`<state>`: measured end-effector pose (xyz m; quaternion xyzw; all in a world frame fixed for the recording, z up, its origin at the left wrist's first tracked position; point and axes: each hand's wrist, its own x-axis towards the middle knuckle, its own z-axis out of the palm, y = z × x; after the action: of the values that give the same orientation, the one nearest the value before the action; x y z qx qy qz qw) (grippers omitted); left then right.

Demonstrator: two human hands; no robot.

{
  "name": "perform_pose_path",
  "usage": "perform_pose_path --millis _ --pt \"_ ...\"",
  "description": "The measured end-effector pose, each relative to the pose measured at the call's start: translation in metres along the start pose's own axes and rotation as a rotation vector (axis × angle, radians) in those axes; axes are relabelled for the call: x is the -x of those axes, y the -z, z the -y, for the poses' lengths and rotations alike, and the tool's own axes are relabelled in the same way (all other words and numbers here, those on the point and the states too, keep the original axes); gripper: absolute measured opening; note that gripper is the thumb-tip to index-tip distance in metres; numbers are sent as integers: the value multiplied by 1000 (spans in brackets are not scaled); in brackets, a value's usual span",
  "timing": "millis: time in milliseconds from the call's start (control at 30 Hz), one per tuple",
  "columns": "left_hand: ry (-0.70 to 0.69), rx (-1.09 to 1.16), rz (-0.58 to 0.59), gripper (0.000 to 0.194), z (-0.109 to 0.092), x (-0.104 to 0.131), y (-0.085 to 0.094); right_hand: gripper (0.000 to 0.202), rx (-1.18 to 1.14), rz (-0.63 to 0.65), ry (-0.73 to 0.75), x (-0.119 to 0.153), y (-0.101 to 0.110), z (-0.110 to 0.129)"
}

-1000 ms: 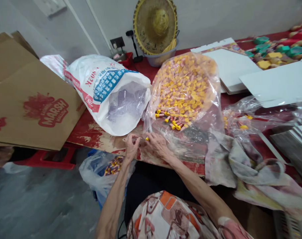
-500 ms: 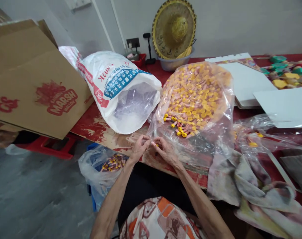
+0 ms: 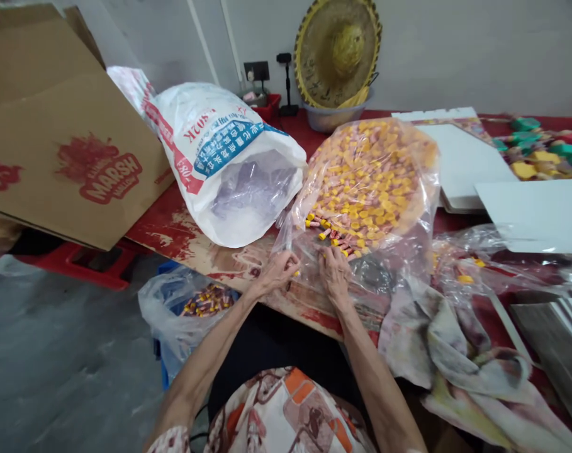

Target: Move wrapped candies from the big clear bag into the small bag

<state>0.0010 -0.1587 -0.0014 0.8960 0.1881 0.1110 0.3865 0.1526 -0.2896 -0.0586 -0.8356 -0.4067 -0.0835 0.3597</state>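
Note:
Near the table's front edge, my left hand [image 3: 280, 270] is closed on a small yellow-ended piece, mostly hidden by the fingers. My right hand [image 3: 334, 272] reaches to the near edge of the heap of small pink pieces with yellow ends [image 3: 365, 182]; its fingertips touch the pieces, and whether they grip one is hidden. The heap lies in a large clear plastic bag [image 3: 309, 251], whose open mouth faces me. Below the table edge at left, more such pieces [image 3: 210, 300] lie in a plastic-lined blue container [image 3: 165, 314].
An open white sack [image 3: 233, 207] lies left of the heap, beside a large cardboard box [image 3: 92, 126]. A crumpled cloth [image 3: 455, 333] hangs over the edge at right. White boards [image 3: 535, 211] and a straw hat [image 3: 337, 53] stand farther back.
My hands have moved apart. The right one went forward and right to the heap's edge, while the left stayed near the table edge. The view has shifted slightly.

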Motion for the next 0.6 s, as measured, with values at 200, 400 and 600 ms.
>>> perform_pose_path --millis 200,400,600 --pt "28 -131 -261 16 11 29 11 33 -339 -28 -113 3 2 -3" --pt "-3 -155 -266 13 14 29 11 50 -832 81 -428 0 13 13" --pt "25 -163 -493 14 21 44 -1 53 -1171 154 -575 -5 12 19"
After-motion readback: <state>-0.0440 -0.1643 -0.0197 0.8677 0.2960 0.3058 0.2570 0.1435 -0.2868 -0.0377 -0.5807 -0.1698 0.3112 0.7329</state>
